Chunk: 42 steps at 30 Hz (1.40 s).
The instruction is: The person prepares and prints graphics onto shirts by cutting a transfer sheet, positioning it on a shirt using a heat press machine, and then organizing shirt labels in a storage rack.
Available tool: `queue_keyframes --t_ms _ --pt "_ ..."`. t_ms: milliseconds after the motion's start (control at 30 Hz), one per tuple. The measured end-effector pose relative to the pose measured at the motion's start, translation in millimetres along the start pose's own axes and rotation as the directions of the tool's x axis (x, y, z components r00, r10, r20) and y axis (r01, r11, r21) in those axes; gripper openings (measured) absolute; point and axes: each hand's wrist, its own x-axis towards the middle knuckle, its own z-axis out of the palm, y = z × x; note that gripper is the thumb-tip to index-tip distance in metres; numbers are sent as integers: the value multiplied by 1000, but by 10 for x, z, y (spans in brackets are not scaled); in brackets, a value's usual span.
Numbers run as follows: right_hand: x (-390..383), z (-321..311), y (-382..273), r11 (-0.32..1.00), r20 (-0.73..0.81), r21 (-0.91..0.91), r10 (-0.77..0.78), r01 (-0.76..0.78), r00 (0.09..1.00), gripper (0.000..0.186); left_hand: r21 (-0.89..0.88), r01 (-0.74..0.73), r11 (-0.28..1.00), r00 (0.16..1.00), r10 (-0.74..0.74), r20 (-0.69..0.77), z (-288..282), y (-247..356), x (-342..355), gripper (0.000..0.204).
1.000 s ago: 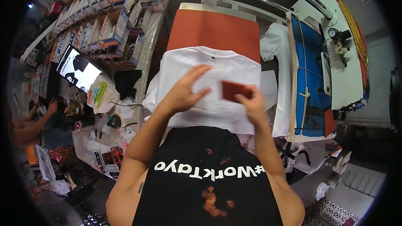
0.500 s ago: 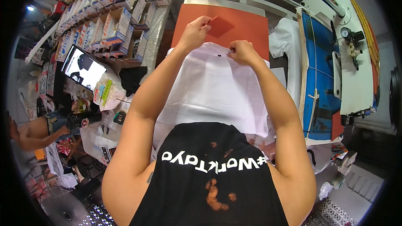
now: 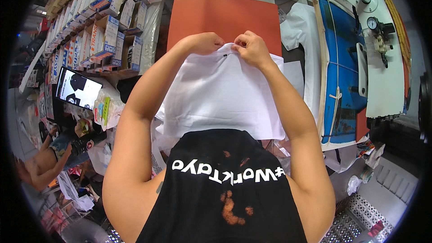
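A white shirt (image 3: 220, 94) is draped over the near part of an orange-red pad (image 3: 225, 18), with a small dark tag near its far edge. At that edge, my right hand (image 3: 253, 50) pinches the fabric between thumb and fingers. My left hand (image 3: 208, 43) is curled on the same edge, just left of the right one; its fingertips are partly hidden but look closed on the cloth. Both forearms reach forward on either side of the shirt.
Right of the pad hang white garments (image 3: 302, 31) beside a blue panel (image 3: 339, 72) and a machine with a gauge (image 3: 372, 23). To the left stand box shelves (image 3: 105, 40) and a lit tablet (image 3: 77, 87). Another person (image 3: 49, 164) is at the far left.
My left hand moved down to the shirt's edge, and the orange-red flap it held is no longer visible. My right hand came inward, so both hands are closer together.
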Motion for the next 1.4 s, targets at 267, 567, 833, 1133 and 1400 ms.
queue_keyframes --t_ms 267,567,833,1133,1400 --pt "-88 85 -25 952 53 -262 -146 155 988 11 -16 -116 993 865 93 -493 255 -46 -385 26" --pt "-467 120 -191 919 5 -390 -58 55 998 8 38 -113 993 740 109 -664 693 -22 -604 16" --pt "-325 187 -84 925 -95 -378 -8 -28 995 8 31 -34 999 678 45 -734 685 -35 -478 19" --pt "-146 82 -108 964 62 -264 -19 35 998 8 -28 2 1000 776 -19 -630 446 16 -390 20" --pt "-122 132 -139 944 37 -331 -2 14 999 8 83 87 993 815 -23 -579 451 46 -351 29"
